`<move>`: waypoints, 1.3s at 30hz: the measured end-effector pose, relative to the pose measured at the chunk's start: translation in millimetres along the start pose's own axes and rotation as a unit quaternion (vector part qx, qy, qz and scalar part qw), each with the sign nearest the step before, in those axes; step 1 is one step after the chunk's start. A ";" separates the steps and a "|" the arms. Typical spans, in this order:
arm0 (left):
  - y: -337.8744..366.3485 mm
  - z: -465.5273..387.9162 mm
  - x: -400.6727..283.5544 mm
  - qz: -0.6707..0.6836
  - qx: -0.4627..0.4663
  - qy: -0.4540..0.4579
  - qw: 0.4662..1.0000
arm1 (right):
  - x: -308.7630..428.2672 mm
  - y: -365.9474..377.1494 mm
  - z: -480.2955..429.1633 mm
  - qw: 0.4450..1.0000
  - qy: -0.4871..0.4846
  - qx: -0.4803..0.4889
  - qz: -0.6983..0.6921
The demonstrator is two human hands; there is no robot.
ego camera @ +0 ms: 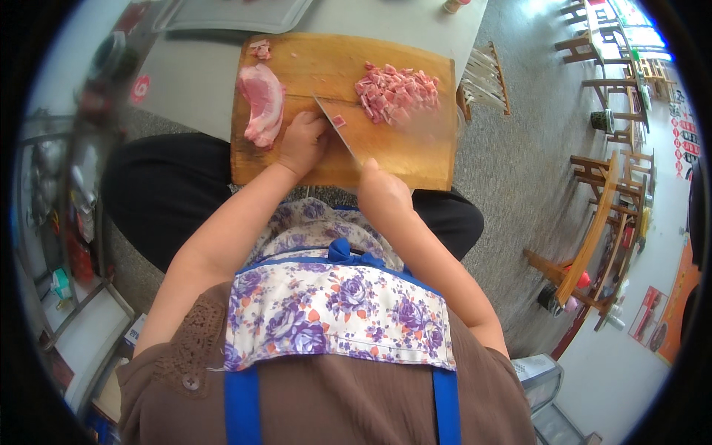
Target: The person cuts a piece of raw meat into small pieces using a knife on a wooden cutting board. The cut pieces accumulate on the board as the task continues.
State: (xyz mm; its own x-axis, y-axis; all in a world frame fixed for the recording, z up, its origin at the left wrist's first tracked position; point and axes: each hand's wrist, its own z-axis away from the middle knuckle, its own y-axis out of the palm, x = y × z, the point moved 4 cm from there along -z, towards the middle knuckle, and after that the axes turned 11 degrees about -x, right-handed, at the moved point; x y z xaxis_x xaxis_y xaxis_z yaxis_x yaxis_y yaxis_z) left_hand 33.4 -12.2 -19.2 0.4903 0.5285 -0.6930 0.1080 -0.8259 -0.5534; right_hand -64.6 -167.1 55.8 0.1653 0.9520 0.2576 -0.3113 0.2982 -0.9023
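A wooden cutting board lies before me. My right hand grips a knife by its handle, and the thin blade slants up and left across the board. Close to the blade's left side, my left hand rests on the wood with its fingers curled. Whatever may be under those fingers is hidden. One small cut piece of meat sits against the right side of the blade. A heap of diced raw meat is at the board's right. Left of my left hand lies a larger slab of raw meat.
A few meat scraps lie in the board's far left corner. The board rests on a pale table, with a grey tray behind it. A small jar stands at the table's far edge. Right of the board is a folding stool.
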 end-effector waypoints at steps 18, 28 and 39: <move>-42.4 -1.8 9.4 -0.037 0.043 0.050 0.997 | -33.7 -26.6 52.7 0.986 -0.078 -0.137 -0.059; -51.0 -26.6 0.6 -0.015 0.272 -0.155 0.950 | -81.7 -41.8 20.0 0.965 0.012 -0.218 -0.145; -2.1 -26.8 10.3 -0.079 -0.002 -0.018 0.997 | -54.9 -33.5 39.0 0.955 0.011 -0.220 -0.198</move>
State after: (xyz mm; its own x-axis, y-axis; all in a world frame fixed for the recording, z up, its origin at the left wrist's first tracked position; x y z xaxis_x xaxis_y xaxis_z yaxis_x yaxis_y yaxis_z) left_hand 61.5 -10.4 -12.8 0.4357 0.6592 -0.6129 0.1855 -0.7321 -0.6555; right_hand -99.7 -226.6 85.3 0.2093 0.7675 0.6060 0.2014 0.5726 -0.7947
